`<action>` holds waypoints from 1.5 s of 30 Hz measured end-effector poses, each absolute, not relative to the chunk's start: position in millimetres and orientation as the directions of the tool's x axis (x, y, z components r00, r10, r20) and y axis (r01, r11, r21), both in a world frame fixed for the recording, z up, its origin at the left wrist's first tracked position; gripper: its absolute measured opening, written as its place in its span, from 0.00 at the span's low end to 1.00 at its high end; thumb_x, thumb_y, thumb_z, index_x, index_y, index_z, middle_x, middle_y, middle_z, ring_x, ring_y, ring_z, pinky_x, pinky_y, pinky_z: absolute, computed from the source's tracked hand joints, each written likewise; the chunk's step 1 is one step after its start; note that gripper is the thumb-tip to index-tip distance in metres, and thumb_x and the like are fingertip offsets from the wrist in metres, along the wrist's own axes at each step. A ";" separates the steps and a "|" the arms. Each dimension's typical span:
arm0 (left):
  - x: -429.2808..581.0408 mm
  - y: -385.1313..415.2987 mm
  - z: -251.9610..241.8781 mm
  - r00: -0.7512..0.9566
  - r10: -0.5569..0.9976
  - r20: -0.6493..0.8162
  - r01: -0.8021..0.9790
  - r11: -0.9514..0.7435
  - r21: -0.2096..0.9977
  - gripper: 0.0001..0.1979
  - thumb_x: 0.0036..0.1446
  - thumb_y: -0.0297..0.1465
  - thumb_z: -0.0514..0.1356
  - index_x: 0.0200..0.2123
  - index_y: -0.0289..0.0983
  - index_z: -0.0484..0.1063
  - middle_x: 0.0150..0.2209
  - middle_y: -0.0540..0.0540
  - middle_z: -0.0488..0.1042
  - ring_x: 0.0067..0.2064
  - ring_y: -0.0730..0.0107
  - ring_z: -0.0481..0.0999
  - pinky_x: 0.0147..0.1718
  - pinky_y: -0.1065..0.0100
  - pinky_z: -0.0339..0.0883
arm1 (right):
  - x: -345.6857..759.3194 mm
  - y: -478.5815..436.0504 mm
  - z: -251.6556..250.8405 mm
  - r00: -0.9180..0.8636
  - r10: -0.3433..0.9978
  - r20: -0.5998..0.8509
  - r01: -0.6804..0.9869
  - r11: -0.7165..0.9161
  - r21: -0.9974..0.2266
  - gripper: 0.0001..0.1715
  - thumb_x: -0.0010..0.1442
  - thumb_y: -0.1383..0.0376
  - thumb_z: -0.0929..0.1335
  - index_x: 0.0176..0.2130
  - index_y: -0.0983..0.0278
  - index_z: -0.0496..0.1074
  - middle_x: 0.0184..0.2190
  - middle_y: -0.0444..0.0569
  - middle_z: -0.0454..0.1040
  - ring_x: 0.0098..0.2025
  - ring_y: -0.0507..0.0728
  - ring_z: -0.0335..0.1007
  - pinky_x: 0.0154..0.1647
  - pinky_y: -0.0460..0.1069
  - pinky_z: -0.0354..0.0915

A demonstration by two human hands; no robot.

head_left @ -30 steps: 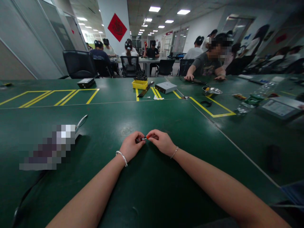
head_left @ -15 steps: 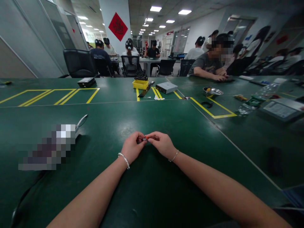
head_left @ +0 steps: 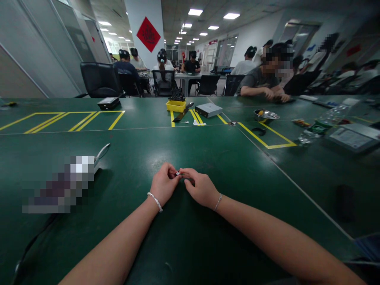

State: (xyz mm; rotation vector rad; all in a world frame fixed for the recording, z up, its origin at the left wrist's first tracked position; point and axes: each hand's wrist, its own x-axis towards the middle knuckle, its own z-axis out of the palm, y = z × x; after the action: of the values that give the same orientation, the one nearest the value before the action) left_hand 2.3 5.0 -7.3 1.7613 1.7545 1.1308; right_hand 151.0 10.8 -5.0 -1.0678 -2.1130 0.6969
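Observation:
Over the green table [head_left: 130, 154], my left hand [head_left: 163, 184] pinches a small silver-and-dark piece [head_left: 178, 173] between thumb and fingers. The piece is too small to name, and the fingers partly cover it. My right hand [head_left: 203, 188] is close beside it, with its fingertips at the piece's right side. Its thumb stands apart from those fingers, leaving a gap. Each wrist wears a silver bracelet.
At left lies a pixelated object [head_left: 63, 184] with a cable. Farther back are a black box [head_left: 109, 103], a yellow bin [head_left: 175, 106], a grey metal box [head_left: 208, 109], a metal bowl [head_left: 266, 114] and a plastic bottle [head_left: 319, 127]. A person [head_left: 261, 79] sits across the table.
My right thumb has come away from the piece and spread from the fingers. An orange-red bit seen between the hands before is now hardly visible. The left hand keeps its pinch.

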 end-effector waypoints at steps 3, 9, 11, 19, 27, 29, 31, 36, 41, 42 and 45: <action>2.3 4.9 -9.0 -0.084 0.954 0.287 0.635 -0.170 0.753 0.09 0.44 0.27 0.59 0.28 0.37 0.60 0.23 0.55 0.64 0.25 0.76 0.65 0.26 0.73 0.60 | 152.6 15.5 -6.3 -0.397 0.868 0.299 0.459 0.470 -0.754 0.24 0.52 0.69 0.63 0.50 0.61 0.62 0.43 0.46 0.72 0.43 0.53 0.69 0.44 0.49 0.65; 3.0 3.7 -9.0 0.017 0.952 0.307 0.648 -0.244 0.722 0.10 0.45 0.26 0.58 0.31 0.38 0.60 0.26 0.54 0.66 0.27 0.76 0.67 0.28 0.72 0.62 | 155.3 26.3 -15.1 -0.388 0.892 0.230 0.277 0.351 -0.895 0.20 0.52 0.67 0.64 0.47 0.64 0.67 0.40 0.48 0.73 0.42 0.52 0.70 0.44 0.48 0.66; 2.3 3.6 -8.7 0.037 0.952 0.303 0.654 -0.252 0.713 0.10 0.45 0.26 0.58 0.31 0.38 0.60 0.26 0.54 0.67 0.28 0.75 0.68 0.28 0.72 0.63 | 156.8 27.3 -15.3 -0.403 0.885 0.233 0.299 0.368 -0.880 0.19 0.51 0.66 0.65 0.45 0.64 0.69 0.40 0.48 0.73 0.40 0.52 0.70 0.44 0.48 0.65; -1.8 5.6 -12.7 0.198 0.960 0.198 0.548 -0.276 0.789 0.14 0.45 0.24 0.59 0.36 0.39 0.60 0.36 0.49 0.72 0.38 0.72 0.73 0.39 0.68 0.66 | 167.0 37.9 -9.2 -0.447 0.851 0.275 0.458 0.482 -0.747 0.14 0.52 0.66 0.64 0.40 0.64 0.72 0.37 0.47 0.74 0.36 0.51 0.70 0.39 0.46 0.65; -8.4 8.7 -14.5 0.139 0.971 0.195 0.799 -0.226 0.558 0.11 0.50 0.30 0.55 0.39 0.38 0.63 0.40 0.46 0.72 0.44 0.64 0.70 0.45 0.61 0.62 | 282.2 94.4 11.7 0.070 0.921 0.383 0.909 0.100 -0.405 0.16 0.54 0.63 0.61 0.41 0.64 0.71 0.38 0.51 0.73 0.38 0.56 0.67 0.39 0.50 0.61; -9.0 9.9 -16.3 0.178 0.962 0.205 0.845 -0.257 0.469 0.12 0.50 0.31 0.55 0.41 0.37 0.65 0.42 0.44 0.70 0.47 0.62 0.68 0.47 0.60 0.60 | 328.3 102.1 11.8 0.284 0.892 0.352 0.933 -0.173 -0.314 0.18 0.54 0.62 0.61 0.42 0.65 0.70 0.39 0.55 0.72 0.39 0.59 0.66 0.39 0.52 0.60; -8.9 10.3 -18.2 0.229 0.947 0.225 0.871 -0.302 0.387 0.14 0.51 0.32 0.55 0.42 0.36 0.65 0.49 0.42 0.67 0.51 0.60 0.64 0.51 0.59 0.56 | 367.3 102.5 10.0 0.480 0.841 0.250 0.867 -0.410 -0.284 0.19 0.54 0.62 0.61 0.44 0.65 0.70 0.39 0.57 0.71 0.40 0.61 0.65 0.36 0.53 0.59; -11.0 10.7 -21.3 0.302 0.929 0.214 0.891 -0.355 0.284 0.16 0.54 0.34 0.52 0.46 0.37 0.65 0.54 0.43 0.62 0.55 0.60 0.59 0.53 0.57 0.52 | 413.6 91.9 2.5 0.675 0.726 0.130 0.722 -0.615 -0.318 0.18 0.52 0.64 0.62 0.42 0.65 0.70 0.38 0.58 0.70 0.39 0.60 0.65 0.34 0.51 0.60; -16.6 11.9 -20.7 0.365 0.912 0.188 0.873 -0.406 0.270 0.18 0.55 0.36 0.50 0.48 0.39 0.63 0.54 0.44 0.62 0.55 0.61 0.59 0.53 0.57 0.53 | 417.7 90.6 -5.9 0.743 0.664 0.084 0.647 -0.679 -0.348 0.19 0.49 0.60 0.64 0.42 0.64 0.70 0.42 0.61 0.67 0.44 0.65 0.62 0.37 0.56 0.60; -17.1 11.9 -20.4 0.366 0.912 0.188 0.873 -0.406 0.270 0.18 0.55 0.36 0.50 0.48 0.39 0.63 0.54 0.44 0.62 0.54 0.61 0.59 0.53 0.57 0.53 | 415.5 91.1 -6.3 0.750 0.653 0.102 0.642 -0.683 -0.347 0.21 0.49 0.59 0.64 0.42 0.65 0.70 0.44 0.62 0.66 0.45 0.66 0.61 0.38 0.57 0.60; -17.3 11.9 -19.4 0.356 0.916 0.186 0.874 -0.397 0.281 0.18 0.54 0.36 0.50 0.48 0.39 0.64 0.53 0.44 0.63 0.54 0.61 0.60 0.53 0.57 0.53 | 398.5 94.4 -3.0 0.667 0.689 0.283 0.744 -0.600 -0.295 0.26 0.48 0.60 0.64 0.46 0.71 0.67 0.49 0.65 0.61 0.51 0.69 0.54 0.45 0.60 0.56</action>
State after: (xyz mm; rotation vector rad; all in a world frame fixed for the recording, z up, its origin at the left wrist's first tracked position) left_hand -17.3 11.9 -19.4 2.4749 1.6431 0.4753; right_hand 398.5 94.4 -3.0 -2.4962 -1.1248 -0.1956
